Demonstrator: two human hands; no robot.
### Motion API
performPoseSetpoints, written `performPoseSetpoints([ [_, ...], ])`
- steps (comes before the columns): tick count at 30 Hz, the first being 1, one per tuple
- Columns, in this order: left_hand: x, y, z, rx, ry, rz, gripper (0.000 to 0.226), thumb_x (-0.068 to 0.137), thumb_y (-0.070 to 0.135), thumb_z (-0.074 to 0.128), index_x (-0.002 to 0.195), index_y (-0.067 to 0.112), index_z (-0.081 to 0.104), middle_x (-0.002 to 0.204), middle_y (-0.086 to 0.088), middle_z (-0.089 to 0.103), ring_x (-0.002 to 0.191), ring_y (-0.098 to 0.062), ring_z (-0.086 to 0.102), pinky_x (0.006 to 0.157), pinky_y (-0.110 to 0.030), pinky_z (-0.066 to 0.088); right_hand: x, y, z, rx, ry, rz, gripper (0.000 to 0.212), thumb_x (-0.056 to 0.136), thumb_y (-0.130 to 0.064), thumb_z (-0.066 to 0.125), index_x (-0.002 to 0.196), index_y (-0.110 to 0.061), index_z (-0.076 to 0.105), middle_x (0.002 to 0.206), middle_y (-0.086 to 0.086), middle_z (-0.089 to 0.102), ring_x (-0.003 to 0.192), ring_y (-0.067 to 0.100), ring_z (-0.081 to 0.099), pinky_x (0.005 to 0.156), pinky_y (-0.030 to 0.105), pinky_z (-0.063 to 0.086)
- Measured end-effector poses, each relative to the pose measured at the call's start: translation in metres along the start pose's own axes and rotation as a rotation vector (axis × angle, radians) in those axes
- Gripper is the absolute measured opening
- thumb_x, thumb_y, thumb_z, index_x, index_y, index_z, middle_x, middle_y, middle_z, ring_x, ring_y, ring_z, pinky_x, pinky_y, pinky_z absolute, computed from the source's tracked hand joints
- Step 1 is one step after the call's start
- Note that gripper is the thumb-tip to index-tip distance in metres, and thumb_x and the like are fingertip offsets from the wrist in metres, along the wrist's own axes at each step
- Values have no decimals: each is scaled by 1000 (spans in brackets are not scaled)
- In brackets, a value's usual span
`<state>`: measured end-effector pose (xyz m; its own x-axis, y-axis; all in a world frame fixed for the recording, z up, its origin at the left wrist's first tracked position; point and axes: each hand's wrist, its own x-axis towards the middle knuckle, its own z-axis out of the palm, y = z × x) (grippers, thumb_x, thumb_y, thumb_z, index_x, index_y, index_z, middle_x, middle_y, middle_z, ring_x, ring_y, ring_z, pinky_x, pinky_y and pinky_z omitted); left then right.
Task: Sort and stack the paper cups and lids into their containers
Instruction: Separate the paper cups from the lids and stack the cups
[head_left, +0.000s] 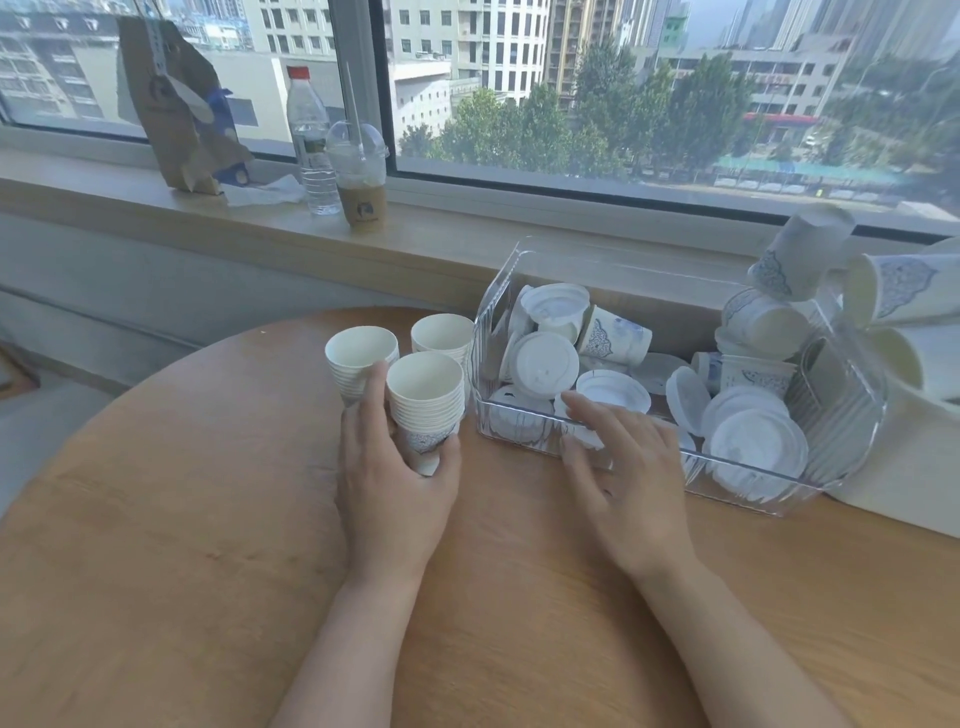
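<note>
At frame centre I see three cup stacks (425, 400) standing close together on the worktop (182, 519), two behind and one in front. My left hand (397, 483) wraps the base of the front stack. Just right of them sits the bin (841, 405), with lids (753, 447) and loose cups (615, 335) jumbled inside. My right hand (621, 467) lies over the bin's near wall. More cups (904, 286) pile at the right edge. On the windowsill (104, 192), upper left, a paper bag (176, 119), a bottle (311, 140) and an iced drink cup (359, 176) stand in a row.
</note>
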<state>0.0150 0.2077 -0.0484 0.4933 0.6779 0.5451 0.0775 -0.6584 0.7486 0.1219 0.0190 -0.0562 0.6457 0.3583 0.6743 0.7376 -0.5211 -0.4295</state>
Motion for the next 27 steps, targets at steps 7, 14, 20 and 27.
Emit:
performPoseSetpoints([
  [7,2,17,-2,53,160,201,73,82,24,79,148,9,51,133,-12,55,121,-31,51,104,-46,45,2,-1,-5,5,-10,28,35,99,-29,62,135,-29,65,114,-15,69,109,8,61,101,14,27],
  [14,-7,57,38,-22,-135,423,49,89,22,73,135,17,59,129,-1,58,118,-24,62,97,-41,54,8,2,-13,-37,25,74,39,100,-38,53,134,-26,67,113,-9,71,98,18,66,93,37,47],
  [20,-12,49,65,-60,-216,262,48,88,20,79,133,18,62,124,2,60,114,-21,63,94,-37,52,20,8,-26,-53,56,162,32,98,-28,65,129,-25,68,120,-7,70,105,21,66,90,43,53],
  [27,-9,35,72,-73,-180,257,41,90,25,70,129,13,65,120,0,63,113,-22,58,100,-31,44,79,36,-33,-116,-80,267,47,96,-30,71,141,-26,61,134,-3,64,120,22,60,100,40,48],
])
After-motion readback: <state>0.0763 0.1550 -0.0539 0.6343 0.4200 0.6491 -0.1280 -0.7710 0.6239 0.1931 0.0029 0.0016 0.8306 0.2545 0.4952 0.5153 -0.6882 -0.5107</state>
